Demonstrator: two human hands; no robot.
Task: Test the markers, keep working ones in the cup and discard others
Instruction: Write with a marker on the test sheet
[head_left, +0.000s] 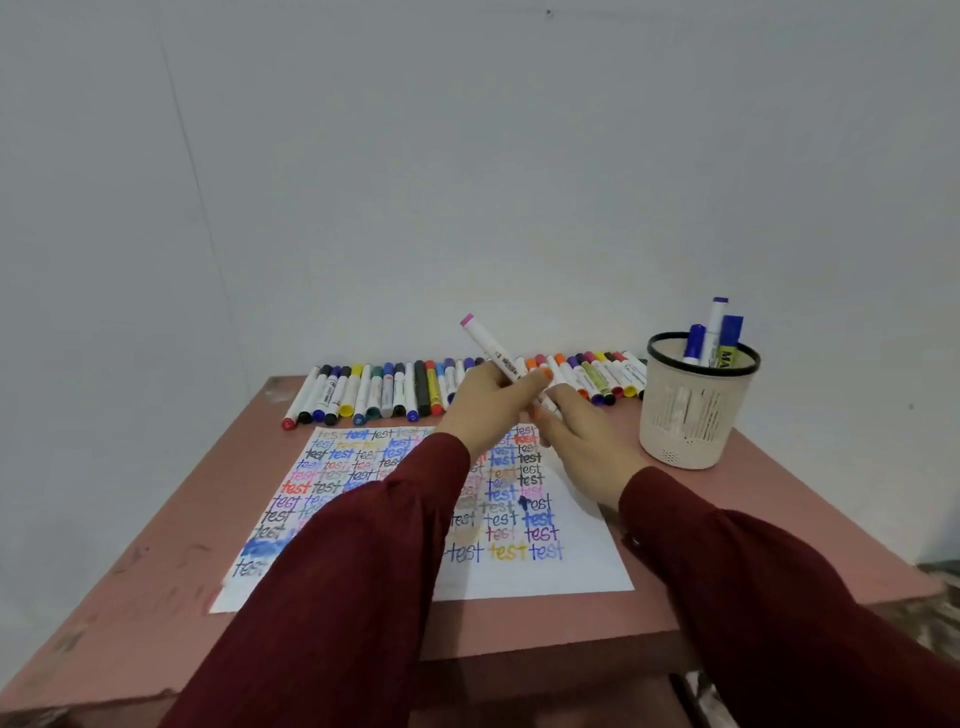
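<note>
While both arms in dark red sleeves reach forward over the table (171, 525), the left hand (488, 405) pinches a white marker (501, 361), pink end tilted up and away; the right hand (582, 441) grips its lower end, above the written-on paper (540, 571); the slatted cup (691, 410), at right, holds three upright markers; a row of markers (374, 392) lies along the far edge.

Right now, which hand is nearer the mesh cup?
Right. The right hand lies beside the cup, on its near left; the left hand, gripping the pink-capped marker, sits farther left.
</note>
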